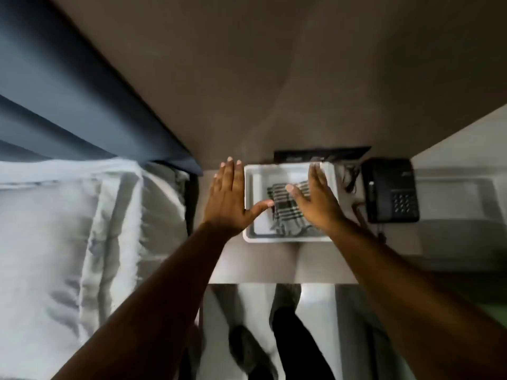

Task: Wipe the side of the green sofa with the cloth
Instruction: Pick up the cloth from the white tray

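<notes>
In the head view both hands are spread flat, fingers extended, holding nothing. The left hand [227, 198] hovers over the left rim of a white tray [251, 187] on the worktop [274, 261]; the right hand [315, 198] is above the checked cloth [285, 209] lying in that tray, perhaps touching it. A black telephone [391, 190] sits at three o'clock of the tray, a bed [68, 229] at nine o'clock.

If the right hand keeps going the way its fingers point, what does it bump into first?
Probably the far rim of the white tray, just past the right hand; depth is unclear.
</notes>
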`<control>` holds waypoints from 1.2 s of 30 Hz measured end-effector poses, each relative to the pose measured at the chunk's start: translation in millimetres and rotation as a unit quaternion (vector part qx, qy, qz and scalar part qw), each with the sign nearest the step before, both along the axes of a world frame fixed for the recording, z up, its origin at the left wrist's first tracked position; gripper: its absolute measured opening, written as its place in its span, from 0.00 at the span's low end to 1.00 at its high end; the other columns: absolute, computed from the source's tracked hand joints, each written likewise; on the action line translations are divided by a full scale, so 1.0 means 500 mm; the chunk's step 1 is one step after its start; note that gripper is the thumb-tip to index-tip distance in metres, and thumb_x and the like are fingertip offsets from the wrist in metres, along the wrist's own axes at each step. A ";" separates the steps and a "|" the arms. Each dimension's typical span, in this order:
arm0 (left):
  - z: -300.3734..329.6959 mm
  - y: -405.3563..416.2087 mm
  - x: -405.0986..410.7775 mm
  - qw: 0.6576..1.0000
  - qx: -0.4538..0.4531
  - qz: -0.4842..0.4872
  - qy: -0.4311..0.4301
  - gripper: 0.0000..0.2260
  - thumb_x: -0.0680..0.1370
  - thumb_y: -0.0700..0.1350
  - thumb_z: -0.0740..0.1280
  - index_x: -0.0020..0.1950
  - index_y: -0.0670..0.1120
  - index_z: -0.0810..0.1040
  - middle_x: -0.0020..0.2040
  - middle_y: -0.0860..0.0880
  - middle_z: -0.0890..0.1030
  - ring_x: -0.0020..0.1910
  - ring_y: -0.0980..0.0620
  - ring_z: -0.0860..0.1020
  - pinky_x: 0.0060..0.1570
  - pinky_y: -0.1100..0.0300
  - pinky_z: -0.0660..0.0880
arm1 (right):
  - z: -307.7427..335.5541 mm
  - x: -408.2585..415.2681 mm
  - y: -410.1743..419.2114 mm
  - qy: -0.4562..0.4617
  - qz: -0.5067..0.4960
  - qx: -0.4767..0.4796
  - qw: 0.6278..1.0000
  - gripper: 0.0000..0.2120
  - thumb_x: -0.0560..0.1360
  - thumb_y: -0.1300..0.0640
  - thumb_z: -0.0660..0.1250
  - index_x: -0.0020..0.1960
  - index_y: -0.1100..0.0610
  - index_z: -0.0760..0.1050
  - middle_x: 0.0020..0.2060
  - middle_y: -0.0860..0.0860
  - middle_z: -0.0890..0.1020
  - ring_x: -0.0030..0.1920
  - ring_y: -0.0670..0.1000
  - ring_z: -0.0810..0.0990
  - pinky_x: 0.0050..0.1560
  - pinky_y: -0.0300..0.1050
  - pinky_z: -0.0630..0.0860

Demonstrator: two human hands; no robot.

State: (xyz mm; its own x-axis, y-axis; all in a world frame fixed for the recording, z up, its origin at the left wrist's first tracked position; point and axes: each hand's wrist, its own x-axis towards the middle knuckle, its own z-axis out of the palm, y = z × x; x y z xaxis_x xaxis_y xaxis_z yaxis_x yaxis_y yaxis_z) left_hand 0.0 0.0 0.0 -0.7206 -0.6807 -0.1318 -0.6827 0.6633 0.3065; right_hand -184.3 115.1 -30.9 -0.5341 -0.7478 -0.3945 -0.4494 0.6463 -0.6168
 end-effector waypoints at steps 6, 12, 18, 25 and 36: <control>-0.258 0.015 -0.013 0.993 0.046 -0.019 -0.111 0.51 0.73 0.77 0.48 0.81 0.40 0.43 0.82 0.38 0.46 0.82 0.40 0.46 0.78 0.47 0.42 | -0.270 0.032 -0.022 0.009 0.007 0.033 0.999 0.43 0.76 0.38 0.62 0.77 0.60 0.45 0.78 0.61 0.50 0.78 0.62 0.47 0.77 0.58 0.50; -0.395 0.021 -0.007 0.985 -0.026 -0.067 -0.158 0.52 0.74 0.77 0.45 0.80 0.35 0.46 0.81 0.34 0.47 0.81 0.38 0.48 0.80 0.43 0.48 | -0.411 0.070 -0.076 0.139 -0.005 0.032 0.990 0.48 0.70 0.39 0.70 0.75 0.68 0.52 0.75 0.71 0.55 0.76 0.69 0.51 0.75 0.65 0.51; -0.419 0.021 0.003 0.988 -0.063 -0.079 -0.118 0.51 0.76 0.75 0.48 0.79 0.32 0.52 0.79 0.30 0.52 0.80 0.34 0.52 0.79 0.44 0.48 | -0.463 0.096 -0.077 0.245 -0.003 0.050 0.968 0.34 0.75 0.51 0.64 0.73 0.68 0.57 0.73 0.70 0.61 0.74 0.70 0.58 0.73 0.66 0.56; -0.427 0.018 0.004 0.989 -0.059 -0.068 -0.115 0.51 0.76 0.75 0.48 0.80 0.33 0.50 0.80 0.31 0.49 0.81 0.35 0.48 0.80 0.46 0.43 | -0.442 0.057 -0.056 0.185 -0.011 -0.029 0.982 0.23 0.77 0.61 0.53 0.69 0.70 0.63 0.71 0.71 0.66 0.73 0.69 0.63 0.73 0.63 0.62; -0.423 0.012 0.007 0.988 -0.050 -0.083 -0.119 0.53 0.74 0.77 0.44 0.80 0.34 0.44 0.81 0.33 0.44 0.81 0.36 0.45 0.80 0.44 0.45 | -0.276 -0.023 0.073 -0.278 -0.503 -0.302 0.761 0.07 0.78 0.56 0.59 0.51 0.55 0.76 0.38 0.49 0.83 0.39 0.51 0.83 0.42 0.47 0.80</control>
State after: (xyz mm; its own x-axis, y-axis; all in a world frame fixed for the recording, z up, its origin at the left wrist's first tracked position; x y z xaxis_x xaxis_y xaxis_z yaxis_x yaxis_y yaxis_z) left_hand 3.7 6.0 -211.4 -0.7806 -0.5733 -0.2489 -0.6063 0.7914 0.0784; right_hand -195.6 151.9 -168.7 -0.8323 -0.2054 -0.5148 0.5235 0.0137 -0.8519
